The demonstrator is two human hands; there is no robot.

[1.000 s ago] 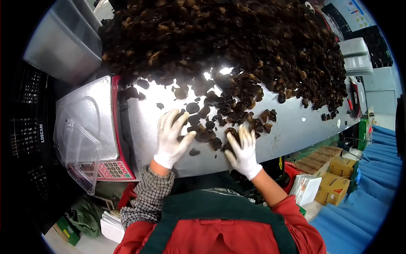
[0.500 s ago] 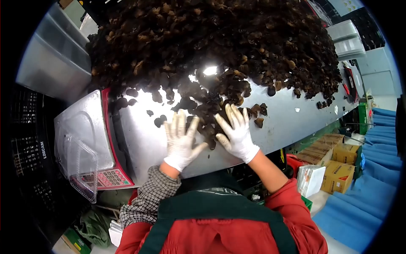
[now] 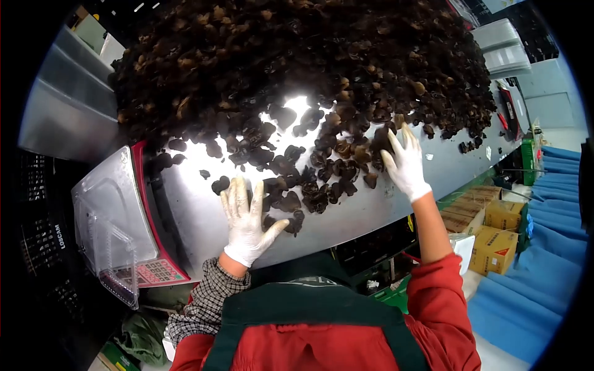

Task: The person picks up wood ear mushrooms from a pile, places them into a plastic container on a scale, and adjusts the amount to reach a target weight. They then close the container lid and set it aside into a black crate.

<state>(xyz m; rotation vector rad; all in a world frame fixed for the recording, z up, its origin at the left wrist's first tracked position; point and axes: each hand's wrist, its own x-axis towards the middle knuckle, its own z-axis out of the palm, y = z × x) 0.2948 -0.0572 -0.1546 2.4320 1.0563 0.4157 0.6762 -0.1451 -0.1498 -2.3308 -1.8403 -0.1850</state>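
Two white-gloved hands are lying on the steel table (image 3: 352,216). We are resting our left hand (image 3: 247,222) flat, fingers spread, gripping nothing, at the near edge of the loose dark fungus pieces (image 3: 309,179). We are stretching our right hand (image 3: 405,164) outward, arm extended, fingers open against pieces at the foot of the big heap (image 3: 297,62), grasping none.
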